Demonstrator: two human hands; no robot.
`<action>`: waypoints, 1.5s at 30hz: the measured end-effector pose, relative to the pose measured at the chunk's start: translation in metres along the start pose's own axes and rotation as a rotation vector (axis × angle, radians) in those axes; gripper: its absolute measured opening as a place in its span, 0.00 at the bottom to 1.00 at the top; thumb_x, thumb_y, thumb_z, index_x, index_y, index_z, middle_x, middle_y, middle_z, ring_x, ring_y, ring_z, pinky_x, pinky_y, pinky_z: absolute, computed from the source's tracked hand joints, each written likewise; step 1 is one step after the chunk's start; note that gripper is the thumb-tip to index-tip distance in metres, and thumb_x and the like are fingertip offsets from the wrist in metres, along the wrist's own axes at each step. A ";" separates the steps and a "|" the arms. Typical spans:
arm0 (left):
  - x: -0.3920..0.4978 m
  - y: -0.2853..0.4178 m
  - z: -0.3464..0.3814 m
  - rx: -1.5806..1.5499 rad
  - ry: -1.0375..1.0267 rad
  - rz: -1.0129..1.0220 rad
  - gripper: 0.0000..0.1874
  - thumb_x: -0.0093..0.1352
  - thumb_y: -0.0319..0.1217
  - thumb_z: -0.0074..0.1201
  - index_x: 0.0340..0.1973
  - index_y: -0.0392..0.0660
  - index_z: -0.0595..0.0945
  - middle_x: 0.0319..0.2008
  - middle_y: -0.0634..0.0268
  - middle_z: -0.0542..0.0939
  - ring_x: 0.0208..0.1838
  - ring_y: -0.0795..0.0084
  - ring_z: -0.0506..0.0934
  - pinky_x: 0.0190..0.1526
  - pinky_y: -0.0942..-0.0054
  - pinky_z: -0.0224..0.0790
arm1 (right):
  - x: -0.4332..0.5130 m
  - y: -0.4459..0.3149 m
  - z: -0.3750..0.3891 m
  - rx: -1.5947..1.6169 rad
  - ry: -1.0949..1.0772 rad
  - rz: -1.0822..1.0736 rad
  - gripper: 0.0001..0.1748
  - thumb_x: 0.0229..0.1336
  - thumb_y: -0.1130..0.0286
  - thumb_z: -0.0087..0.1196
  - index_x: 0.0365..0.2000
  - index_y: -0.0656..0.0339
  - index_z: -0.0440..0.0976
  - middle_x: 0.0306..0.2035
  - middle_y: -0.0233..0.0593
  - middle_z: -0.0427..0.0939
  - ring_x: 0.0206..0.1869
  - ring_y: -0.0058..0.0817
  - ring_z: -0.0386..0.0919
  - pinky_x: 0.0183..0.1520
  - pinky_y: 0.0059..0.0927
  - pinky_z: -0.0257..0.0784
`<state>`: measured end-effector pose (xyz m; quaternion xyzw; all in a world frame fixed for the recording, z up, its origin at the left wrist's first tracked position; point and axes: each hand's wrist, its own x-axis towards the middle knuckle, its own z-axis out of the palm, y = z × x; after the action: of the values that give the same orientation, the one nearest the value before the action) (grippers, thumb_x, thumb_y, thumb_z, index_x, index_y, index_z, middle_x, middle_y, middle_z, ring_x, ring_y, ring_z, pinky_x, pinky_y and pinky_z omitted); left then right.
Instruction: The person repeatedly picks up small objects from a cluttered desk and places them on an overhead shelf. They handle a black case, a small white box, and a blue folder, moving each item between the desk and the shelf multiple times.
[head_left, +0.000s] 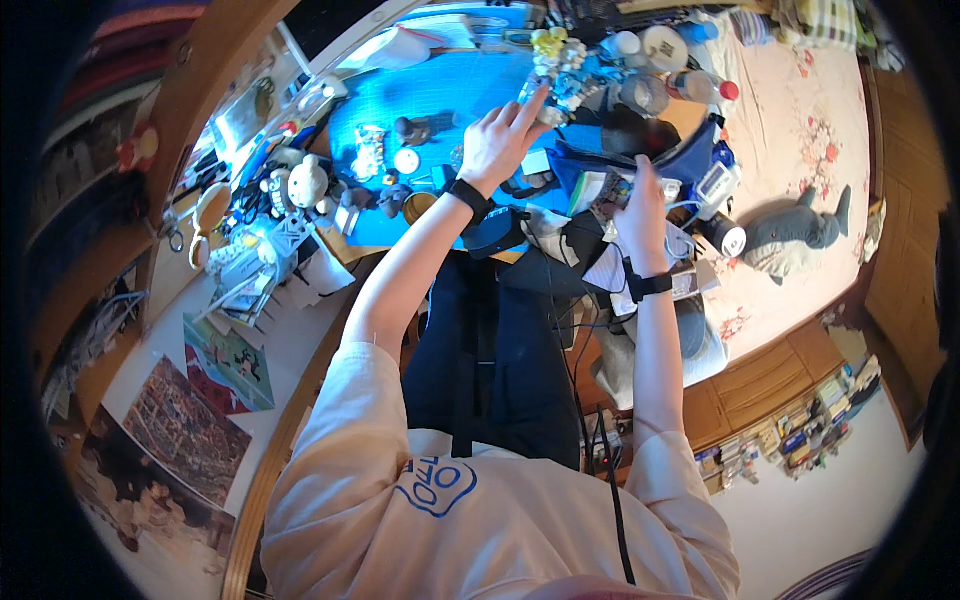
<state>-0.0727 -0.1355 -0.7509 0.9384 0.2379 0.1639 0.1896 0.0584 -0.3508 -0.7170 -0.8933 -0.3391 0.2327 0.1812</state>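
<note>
My left hand (496, 145) reaches over the desk with its index finger stretched out and its thumb apart. Its fingertips meet a bunch of yellow, white and blue flowers (559, 64) in the picture; whether it grips them is unclear. Farther right, my right hand (642, 214) is upright beside an unzipped blue fabric pouch (694, 150), one fingertip overlapping the pouch's near edge. A small patterned item (613, 187) lies against its thumb side. Its palm is partly hidden, so a grip cannot be made out. Black bands circle both wrists.
Across the blue cutting mat (427, 82) lie small dark figurines (411, 131) and a white round lid (406, 160). A cream plush toy (307, 181) sits left. Plastic bottles (701, 88) stand at the back right. A shark plush (795, 232) rests on the floral bedding (817, 135). Black cables (574, 367) hang in front.
</note>
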 end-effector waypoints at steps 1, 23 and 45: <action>-0.012 -0.007 -0.006 -0.068 0.006 -0.046 0.32 0.66 0.41 0.62 0.64 0.49 0.71 0.33 0.65 0.80 0.30 0.66 0.79 0.28 0.68 0.72 | 0.002 -0.001 0.001 0.007 -0.002 -0.001 0.55 0.36 0.79 0.71 0.66 0.54 0.53 0.52 0.50 0.72 0.52 0.56 0.71 0.54 0.48 0.70; -0.157 -0.237 -0.004 0.360 -0.375 -1.081 0.25 0.56 0.44 0.60 0.42 0.39 0.76 0.48 0.48 0.75 0.50 0.49 0.75 0.52 0.55 0.69 | -0.029 -0.031 -0.051 0.153 -0.052 0.149 0.21 0.44 0.67 0.71 0.36 0.65 0.73 0.30 0.43 0.77 0.33 0.33 0.77 0.39 0.31 0.71; -0.117 0.018 -0.307 -1.249 -0.335 -0.657 0.13 0.65 0.26 0.65 0.42 0.40 0.79 0.38 0.66 0.84 0.36 0.78 0.81 0.36 0.82 0.72 | -0.180 -0.192 -0.167 1.261 0.068 0.289 0.18 0.56 0.79 0.63 0.48 0.71 0.75 0.41 0.38 0.82 0.41 0.19 0.81 0.46 0.19 0.76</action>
<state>-0.2856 -0.1248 -0.5002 0.5478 0.3374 0.0579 0.7634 -0.0710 -0.3674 -0.4341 -0.6590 -0.0077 0.3807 0.6486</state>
